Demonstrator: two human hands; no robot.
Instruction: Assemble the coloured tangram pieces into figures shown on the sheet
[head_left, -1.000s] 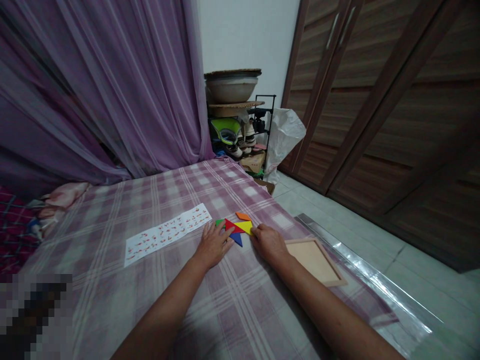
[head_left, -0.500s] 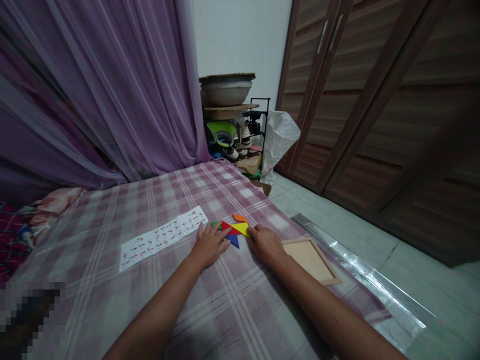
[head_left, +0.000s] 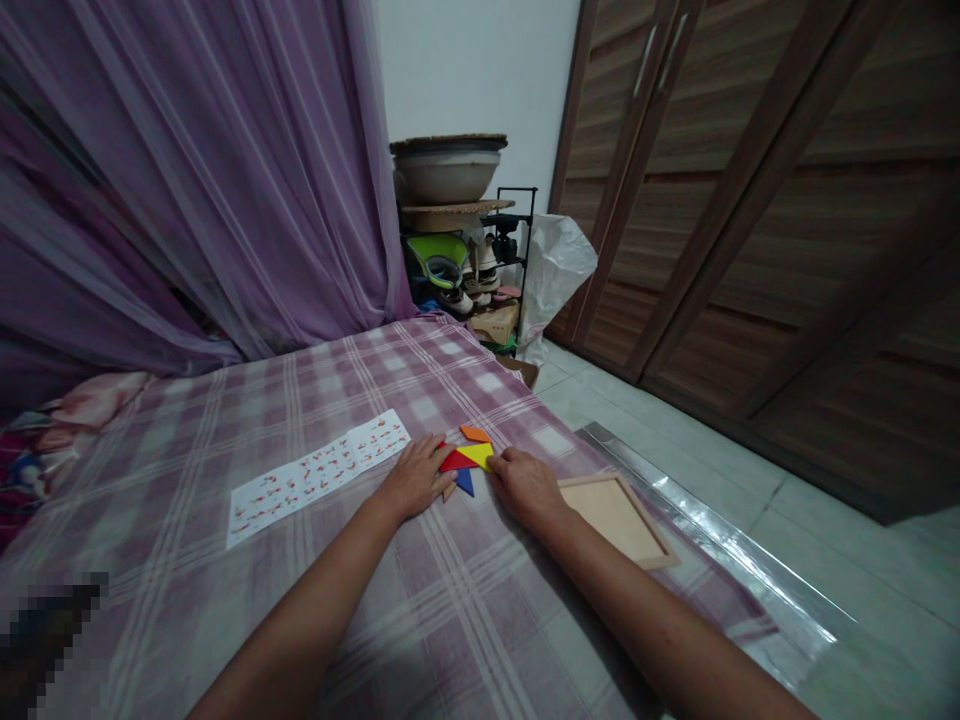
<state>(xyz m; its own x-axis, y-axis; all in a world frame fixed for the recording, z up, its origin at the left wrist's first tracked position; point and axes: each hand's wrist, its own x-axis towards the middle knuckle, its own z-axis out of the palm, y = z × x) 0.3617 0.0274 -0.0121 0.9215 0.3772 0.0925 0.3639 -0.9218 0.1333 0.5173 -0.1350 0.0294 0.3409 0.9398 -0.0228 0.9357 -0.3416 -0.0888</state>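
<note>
Flat coloured puzzle pieces lie together on a purple checked bedsheet: a red triangle, a yellow piece, a blue triangle and an orange piece slightly apart behind them. My left hand rests palm down at the left of the cluster, fingers touching the red piece and covering what lies under them. My right hand lies at the right, fingertips against the yellow piece. Neither hand has lifted anything.
A long white sheet printed with small red figures lies left of the hands. An empty wooden puzzle tray sits right of my right hand near the bed edge. Purple curtains hang at the left; a cluttered shoe rack and wooden wardrobe doors stand beyond.
My left hand has slid right over the pieces, now hiding the green piece seen earlier. The view has shifted slightly; my right hand stays at the yellow piece.
</note>
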